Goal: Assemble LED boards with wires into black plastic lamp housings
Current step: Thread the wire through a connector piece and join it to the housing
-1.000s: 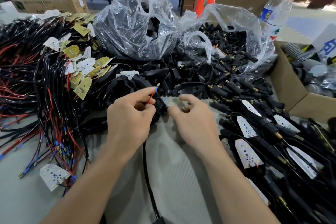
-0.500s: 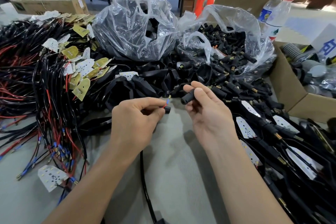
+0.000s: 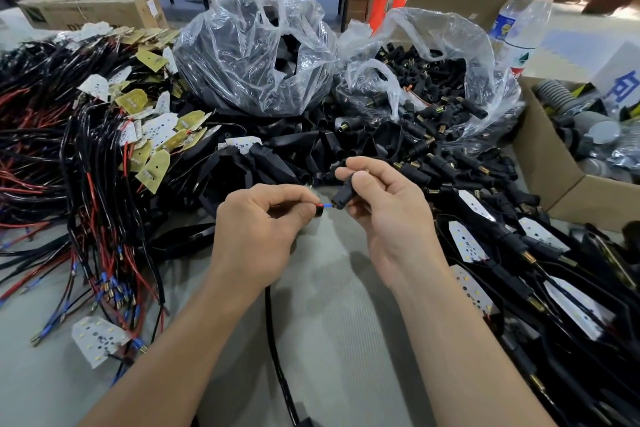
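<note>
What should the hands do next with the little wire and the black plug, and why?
Probably push the wire into the black plug. The left hand pinches the wire with its blue tip pointing at the plug's lower end, and the right hand holds the plug tilted toward it, so they look lined up.
</note>
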A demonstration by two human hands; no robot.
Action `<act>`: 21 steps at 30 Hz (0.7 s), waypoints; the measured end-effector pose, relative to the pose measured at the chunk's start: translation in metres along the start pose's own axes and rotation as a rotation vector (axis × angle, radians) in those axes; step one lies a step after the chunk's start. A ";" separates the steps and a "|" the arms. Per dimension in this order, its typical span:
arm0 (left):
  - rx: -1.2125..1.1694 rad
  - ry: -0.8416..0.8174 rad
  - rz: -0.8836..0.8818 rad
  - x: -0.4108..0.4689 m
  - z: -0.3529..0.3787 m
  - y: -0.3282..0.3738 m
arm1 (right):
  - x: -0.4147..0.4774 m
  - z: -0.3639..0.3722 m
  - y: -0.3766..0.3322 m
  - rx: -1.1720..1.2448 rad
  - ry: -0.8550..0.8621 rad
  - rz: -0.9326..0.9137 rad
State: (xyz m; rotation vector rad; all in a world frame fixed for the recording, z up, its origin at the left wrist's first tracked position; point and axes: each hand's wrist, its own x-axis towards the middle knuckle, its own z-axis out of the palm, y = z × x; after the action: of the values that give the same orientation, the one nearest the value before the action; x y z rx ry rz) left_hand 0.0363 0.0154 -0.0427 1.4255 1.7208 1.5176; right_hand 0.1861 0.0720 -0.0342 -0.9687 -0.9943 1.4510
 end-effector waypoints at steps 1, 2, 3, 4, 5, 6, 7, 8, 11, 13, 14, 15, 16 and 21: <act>0.001 0.012 -0.007 0.000 0.000 0.000 | 0.000 0.000 0.000 0.005 -0.014 0.017; 0.006 0.023 -0.013 0.000 0.000 0.001 | 0.000 -0.001 0.000 0.013 -0.023 0.037; 0.016 0.034 -0.016 0.000 0.000 0.001 | 0.001 -0.002 -0.001 0.019 -0.028 0.055; 0.027 0.043 -0.018 0.000 0.000 0.002 | 0.001 -0.003 -0.001 0.025 -0.031 0.070; 0.038 0.054 -0.017 0.000 -0.001 0.003 | 0.001 -0.003 -0.001 0.035 -0.032 0.081; 0.062 0.070 -0.010 -0.001 -0.002 0.003 | 0.001 -0.004 -0.001 0.052 -0.032 0.091; 0.105 0.091 0.008 -0.002 -0.002 0.004 | 0.001 -0.004 0.000 0.070 -0.031 0.099; 0.156 0.112 0.034 -0.003 -0.002 0.004 | 0.001 -0.003 0.000 0.083 -0.033 0.105; 0.170 0.119 0.070 -0.006 -0.003 0.005 | -0.001 -0.003 0.001 0.056 -0.054 0.092; 0.110 0.082 0.061 -0.006 -0.003 0.005 | -0.001 -0.005 0.000 0.007 -0.066 0.070; 0.101 0.073 0.064 -0.006 -0.003 0.004 | -0.001 -0.006 -0.001 -0.019 -0.077 0.063; 0.111 0.073 0.075 -0.005 -0.004 0.003 | -0.001 -0.007 -0.002 -0.050 -0.096 0.056; 0.133 0.079 0.090 -0.005 -0.005 0.002 | -0.001 -0.008 -0.002 -0.088 -0.122 0.050; 0.159 0.012 0.076 -0.004 -0.007 0.003 | -0.004 -0.005 0.001 -0.192 -0.183 0.058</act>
State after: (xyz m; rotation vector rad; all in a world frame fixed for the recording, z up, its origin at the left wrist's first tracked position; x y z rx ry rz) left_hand 0.0337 0.0082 -0.0391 1.5805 1.8495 1.4583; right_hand 0.1907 0.0681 -0.0367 -1.0220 -1.2669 1.5336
